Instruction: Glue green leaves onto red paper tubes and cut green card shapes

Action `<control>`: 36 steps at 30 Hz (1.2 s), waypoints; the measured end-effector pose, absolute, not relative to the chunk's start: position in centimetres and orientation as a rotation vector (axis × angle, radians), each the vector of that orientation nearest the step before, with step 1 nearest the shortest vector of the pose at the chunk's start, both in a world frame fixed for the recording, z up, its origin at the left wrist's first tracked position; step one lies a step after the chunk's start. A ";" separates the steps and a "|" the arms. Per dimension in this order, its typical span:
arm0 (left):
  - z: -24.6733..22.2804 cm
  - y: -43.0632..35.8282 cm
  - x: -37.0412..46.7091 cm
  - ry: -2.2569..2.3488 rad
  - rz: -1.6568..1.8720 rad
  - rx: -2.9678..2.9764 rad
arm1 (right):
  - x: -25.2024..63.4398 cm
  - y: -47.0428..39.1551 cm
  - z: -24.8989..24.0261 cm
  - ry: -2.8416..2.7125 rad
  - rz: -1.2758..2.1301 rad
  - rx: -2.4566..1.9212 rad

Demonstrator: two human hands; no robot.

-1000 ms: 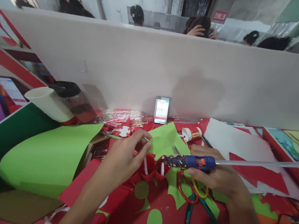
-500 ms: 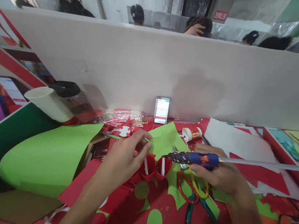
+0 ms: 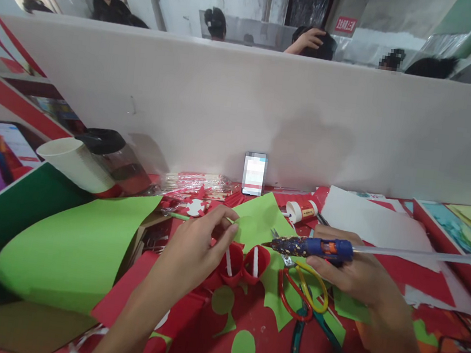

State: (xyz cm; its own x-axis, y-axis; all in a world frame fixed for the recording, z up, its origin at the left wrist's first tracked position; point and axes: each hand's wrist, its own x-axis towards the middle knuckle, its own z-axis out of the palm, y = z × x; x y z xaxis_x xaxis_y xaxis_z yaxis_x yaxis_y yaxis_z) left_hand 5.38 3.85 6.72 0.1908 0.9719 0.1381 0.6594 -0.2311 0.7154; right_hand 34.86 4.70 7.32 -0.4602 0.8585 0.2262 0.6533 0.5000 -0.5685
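My right hand is wrapped round a blue hot glue gun with a long clear glue stick out of its back. The glue gun's dark, glue-crusted nozzle points left, just above two red paper tubes, each with a white strip standing inside. My left hand is at the left of the tubes, thumb and fingertips curled close together; what they pinch, if anything, is too small to make out. Under the right hand lie scissors with red and yellow handles, partly over green-handled pliers.
Green paper curls at the left beside a paper cup and a dark-lidded jar. A phone leans on the white partition. A small paper roll, white sheets and green scraps lie around.
My right hand has drawn the glue gun slightly to the right, so its nozzle is a little away from the right-hand red tube. The left hand stays nearly still.
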 end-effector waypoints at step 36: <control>6.9 3.9 5.4 1.521 0.807 1.999 | 35.6 4.5 7.1 -2.246 0.545 -1.398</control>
